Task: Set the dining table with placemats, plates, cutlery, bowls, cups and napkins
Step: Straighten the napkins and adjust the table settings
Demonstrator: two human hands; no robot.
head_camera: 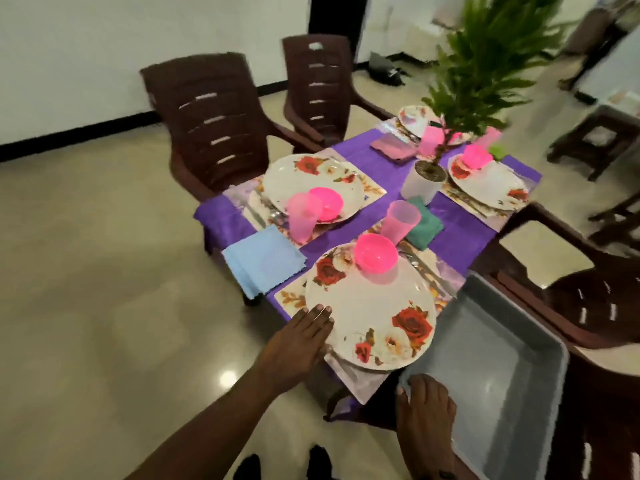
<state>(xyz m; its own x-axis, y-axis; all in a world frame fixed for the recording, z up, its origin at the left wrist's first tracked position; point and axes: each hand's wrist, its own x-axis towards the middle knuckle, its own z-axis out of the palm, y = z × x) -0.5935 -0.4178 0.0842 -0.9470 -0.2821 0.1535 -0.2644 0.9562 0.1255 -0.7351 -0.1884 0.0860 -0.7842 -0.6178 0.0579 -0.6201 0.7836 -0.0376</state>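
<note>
left hand (301,336) flat, fingers straight on near floral plate (372,313) rim | right hand (424,403) grips empty grey tub (491,358) edge | plate on desk placemat: stiff, slick, probably light; lift by rim

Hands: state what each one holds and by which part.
The right hand grips the grey tray by its near corner rim. The left hand holds nothing; its straight fingers rest on the nearest plate's left rim.
</note>
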